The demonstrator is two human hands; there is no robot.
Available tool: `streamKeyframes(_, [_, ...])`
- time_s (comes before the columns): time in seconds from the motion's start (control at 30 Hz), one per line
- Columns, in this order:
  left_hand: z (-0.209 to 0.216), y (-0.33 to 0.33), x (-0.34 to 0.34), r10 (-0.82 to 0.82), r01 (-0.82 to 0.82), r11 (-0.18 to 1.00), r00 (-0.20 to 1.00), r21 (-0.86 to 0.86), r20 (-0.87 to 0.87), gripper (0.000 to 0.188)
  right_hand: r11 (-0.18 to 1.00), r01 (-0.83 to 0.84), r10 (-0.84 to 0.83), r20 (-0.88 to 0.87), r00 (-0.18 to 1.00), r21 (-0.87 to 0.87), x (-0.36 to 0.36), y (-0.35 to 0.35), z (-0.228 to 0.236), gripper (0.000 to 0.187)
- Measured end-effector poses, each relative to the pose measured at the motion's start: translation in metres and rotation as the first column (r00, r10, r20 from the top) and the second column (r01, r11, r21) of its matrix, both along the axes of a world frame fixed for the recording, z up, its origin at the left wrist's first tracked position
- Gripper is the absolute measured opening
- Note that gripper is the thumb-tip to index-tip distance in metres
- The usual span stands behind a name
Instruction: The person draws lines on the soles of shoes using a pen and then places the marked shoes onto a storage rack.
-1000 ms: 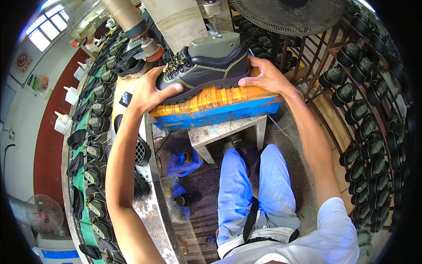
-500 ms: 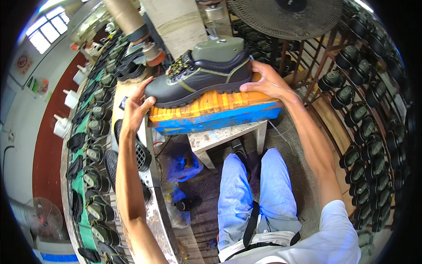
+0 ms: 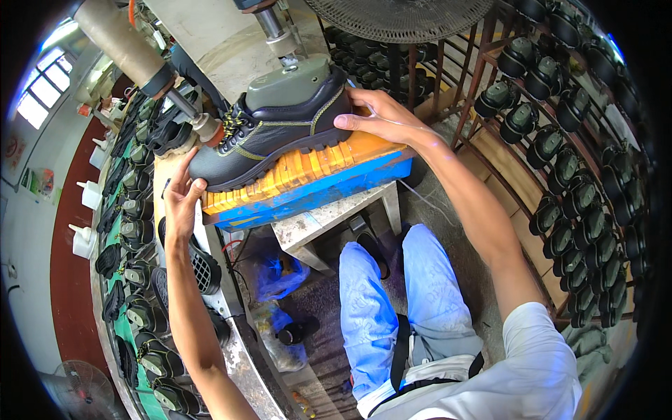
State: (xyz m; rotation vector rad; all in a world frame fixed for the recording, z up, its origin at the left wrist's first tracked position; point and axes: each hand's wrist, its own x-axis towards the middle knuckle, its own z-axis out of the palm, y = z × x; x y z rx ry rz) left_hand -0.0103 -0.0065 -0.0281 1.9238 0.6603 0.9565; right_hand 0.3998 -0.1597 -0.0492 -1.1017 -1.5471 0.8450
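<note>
A black work shoe (image 3: 280,145) with yellow stitching lies sole down on an orange ribbed pad (image 3: 280,175) in a blue base. A grey-green shoe last (image 3: 287,85) fills its opening. At the toe, my left hand (image 3: 183,199) grips the sole edge between thumb and fingers. My right hand (image 3: 381,119) wraps round the heel, thumb on the near side. A slanted press cylinder (image 3: 126,45) extends its rod to the shoe's front, where the reddish tip (image 3: 211,133) sits against or very near the laces. Just over the last hangs an upright press rod (image 3: 278,38).
A pale bench (image 3: 336,213) supports the blue base. On the left, a green-topped line (image 3: 143,392) carries several shoes and soles, with white bottles (image 3: 84,241) beyond. Racks of shoes (image 3: 574,203) stand on the right, and a round fan (image 3: 406,17) is at the back.
Both press rods have come down toward the shoe, the slanted one reaching its front. The view has shifted, so the scene sits further left. Both hands stay on the shoe.
</note>
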Motion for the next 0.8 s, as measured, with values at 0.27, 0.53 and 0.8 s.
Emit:
streamKeyframes(0.27, [0.005,-0.001,-0.003,0.001,-0.001,1.0,1.0,-0.029,-0.005,0.084,0.999,0.048,-0.05,0.087,0.995,0.024,0.002,0.003,-0.007,0.068])
streamKeyframes(0.53, [-0.015,-0.065,-0.011,0.132,-0.132,0.991,0.987,-0.004,0.091,0.082,0.859,0.495,-0.469,-0.182,0.864,0.134,0.009,-0.026,-0.049,0.068])
streamKeyframes(0.8, [-0.078,-0.192,0.073,0.538,-0.643,0.659,0.765,0.39,0.353,0.056,0.65,0.63,-0.749,-0.22,0.625,-0.424,0.03,-0.109,-0.224,0.041])
